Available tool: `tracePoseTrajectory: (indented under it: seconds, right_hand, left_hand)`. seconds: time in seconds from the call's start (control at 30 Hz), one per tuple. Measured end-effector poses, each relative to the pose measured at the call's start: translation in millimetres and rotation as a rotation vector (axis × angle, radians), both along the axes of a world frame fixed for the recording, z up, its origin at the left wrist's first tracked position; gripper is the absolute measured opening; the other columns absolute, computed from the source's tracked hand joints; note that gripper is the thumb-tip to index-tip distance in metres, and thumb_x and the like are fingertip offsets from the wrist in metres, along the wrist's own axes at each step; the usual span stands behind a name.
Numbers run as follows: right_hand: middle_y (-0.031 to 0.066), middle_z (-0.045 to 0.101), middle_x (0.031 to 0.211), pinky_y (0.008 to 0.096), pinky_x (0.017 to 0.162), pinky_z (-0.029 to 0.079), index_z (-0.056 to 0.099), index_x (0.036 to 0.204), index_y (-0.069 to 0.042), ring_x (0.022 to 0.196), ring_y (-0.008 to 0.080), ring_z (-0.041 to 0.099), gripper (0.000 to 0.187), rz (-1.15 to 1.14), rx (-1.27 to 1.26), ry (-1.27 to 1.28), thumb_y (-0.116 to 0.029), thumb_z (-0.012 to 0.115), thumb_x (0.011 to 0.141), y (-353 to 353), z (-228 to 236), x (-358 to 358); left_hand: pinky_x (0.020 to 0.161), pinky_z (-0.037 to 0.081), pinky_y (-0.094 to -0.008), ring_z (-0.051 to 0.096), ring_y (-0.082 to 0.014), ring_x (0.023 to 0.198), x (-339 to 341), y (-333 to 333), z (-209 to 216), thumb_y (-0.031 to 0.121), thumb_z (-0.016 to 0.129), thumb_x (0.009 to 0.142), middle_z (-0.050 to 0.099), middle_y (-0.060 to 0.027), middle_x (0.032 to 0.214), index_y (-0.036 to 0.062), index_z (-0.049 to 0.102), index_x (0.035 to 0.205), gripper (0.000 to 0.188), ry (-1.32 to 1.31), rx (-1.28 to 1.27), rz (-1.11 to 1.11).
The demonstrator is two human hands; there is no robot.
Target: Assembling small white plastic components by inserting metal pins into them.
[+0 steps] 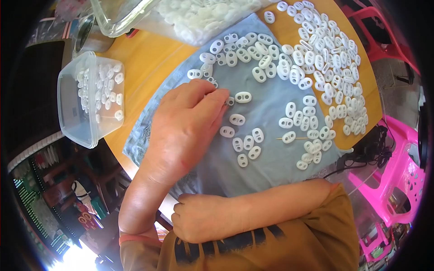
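My left hand (183, 124) reaches over a grey-blue cloth (203, 167), fingers bent and pressed together. At its thumb tip a white oval two-hole piece (230, 101) shows, partly covered; the fingertips are hidden. A similar loose piece (243, 97) lies just right of it. My right hand (199, 217) rests closed against my shirt, below the cloth, its palm hidden. Several more ovals (248, 142) lie in small groups on the cloth, and others form an arc (243, 55) along its far part. A thin wooden stick (300, 138) lies at one oval.
A large pile of white ovals (318, 58) covers the right side of the wooden table (149, 58). At left stands a clear plastic tub (74, 113) with some ovals. A larger clear container (194, 22) full of white pieces is at the back. Pink chairs (400, 180) stand right.
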State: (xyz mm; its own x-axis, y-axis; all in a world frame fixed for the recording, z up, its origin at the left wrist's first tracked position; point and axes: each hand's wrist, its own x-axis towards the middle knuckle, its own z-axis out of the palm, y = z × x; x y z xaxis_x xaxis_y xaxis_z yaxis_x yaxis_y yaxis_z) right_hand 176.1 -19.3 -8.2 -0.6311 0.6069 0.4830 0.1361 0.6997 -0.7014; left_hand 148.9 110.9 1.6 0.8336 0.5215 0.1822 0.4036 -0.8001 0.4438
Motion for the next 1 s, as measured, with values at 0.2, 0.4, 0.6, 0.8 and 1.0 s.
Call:
tracePoseTrajectory:
  seconds: [0.2, 0.4, 0.6, 0.8, 1.0]
  right_hand:
    - [0.0018, 0.056, 0.064, 0.0308, 0.058, 0.042, 0.059, 0.064, -0.009, 0.063, 0.0175, 0.055, 0.012, 0.063, -0.067, -0.069, -0.016, 0.053, 0.071, 3.4, -0.2, 1.0]
    - [0.0026, 0.057, 0.065, 0.0311, 0.063, 0.043, 0.059, 0.064, -0.008, 0.067, 0.019, 0.056, 0.01, 0.125, -0.097, -0.173, -0.017, 0.056, 0.068, 6.4, 2.0, 3.1]
    - [0.0052, 0.055, 0.066, 0.034, 0.065, 0.044, 0.058, 0.069, -0.005, 0.069, 0.0214, 0.057, 0.014, 0.069, -0.069, -0.103, -0.018, 0.059, 0.064, 10.6, -4.5, 1.8]
    - [0.0056, 0.053, 0.064, 0.0334, 0.062, 0.044, 0.053, 0.064, -0.007, 0.062, 0.0225, 0.055, 0.01, 0.071, -0.022, -0.133, -0.017, 0.055, 0.064, 8.1, 1.1, 3.6]
    - [0.0028, 0.046, 0.059, 0.0309, 0.055, 0.041, 0.048, 0.06, -0.01, 0.055, 0.0198, 0.05, 0.02, -0.087, 0.09, -0.073, -0.014, 0.065, 0.069, 7.2, 1.4, 2.0]
  left_hand:
    - [0.066, 0.047, -0.0336, 0.057, -0.0294, 0.078, 5.8, 0.4, 3.6, 0.0, 0.065, 0.073, 0.056, -0.0108, 0.087, 0.0031, 0.061, 0.091, 0.019, 0.109, -0.045, -0.048]
    - [0.064, 0.045, -0.0407, 0.055, -0.0335, 0.076, 13.9, 1.3, 11.0, 0.005, 0.059, 0.072, 0.052, -0.0134, 0.082, 0.0027, 0.05, 0.081, 0.013, 0.136, -0.15, -0.028]
    - [0.061, 0.042, -0.0408, 0.052, -0.0344, 0.073, 14.9, 7.1, 5.0, 0.008, 0.054, 0.074, 0.053, -0.0129, 0.081, 0.0024, 0.049, 0.08, 0.01, 0.151, -0.064, -0.052]
    - [0.062, 0.043, -0.0197, 0.052, -0.005, 0.071, -30.3, -0.3, 26.1, 0.003, 0.06, 0.08, 0.054, -0.0001, 0.075, 0.0022, 0.057, 0.093, 0.014, -0.153, -0.427, 0.226]
    - [0.06, 0.042, -0.017, 0.051, -0.0031, 0.069, -124.9, -73.3, 20.8, 0.0, 0.061, 0.081, 0.056, 0.002, 0.078, 0.001, 0.058, 0.093, 0.013, -0.549, -0.739, 0.783]
